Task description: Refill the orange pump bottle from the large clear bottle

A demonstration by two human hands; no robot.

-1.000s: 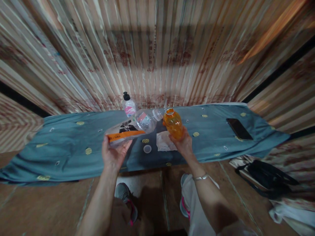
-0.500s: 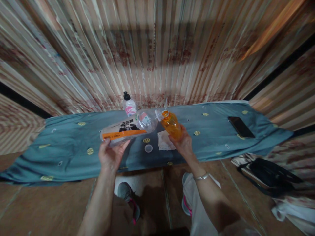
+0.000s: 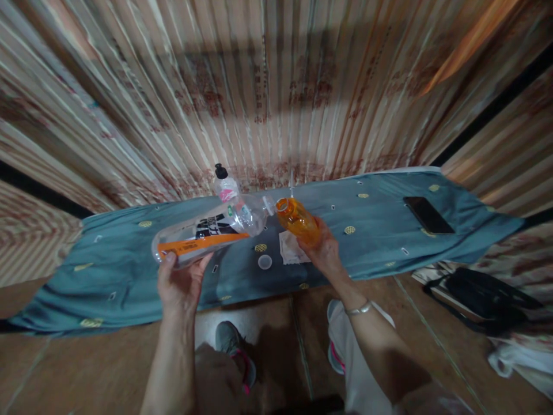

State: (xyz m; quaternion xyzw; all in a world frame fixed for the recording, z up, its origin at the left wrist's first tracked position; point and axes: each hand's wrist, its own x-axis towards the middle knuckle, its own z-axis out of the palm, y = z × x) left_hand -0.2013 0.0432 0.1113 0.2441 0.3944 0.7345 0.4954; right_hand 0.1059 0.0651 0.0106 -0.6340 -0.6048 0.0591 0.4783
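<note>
My left hand (image 3: 179,283) grips the base of a large clear plastic bottle (image 3: 211,232) with an orange and black label, held almost on its side with its mouth pointing right. My right hand (image 3: 324,253) is closed round a small orange bottle (image 3: 297,219), tilted left so that its open mouth meets the mouth of the clear bottle. Both bottles hang above a teal cloth (image 3: 129,271) with yellow dots. Below them on the cloth lie a clear round cap (image 3: 264,261) and a white packet (image 3: 290,249).
A small bottle with a black cap and pink label (image 3: 224,185) stands at the back by the striped wall. A black phone (image 3: 427,214) lies on the cloth at the right. A black bag (image 3: 484,300) sits on the brown floor to the right.
The clear bottle's base has swung left and its neck has risen toward level. The orange bottle has tipped further left, and the two mouths have come together.
</note>
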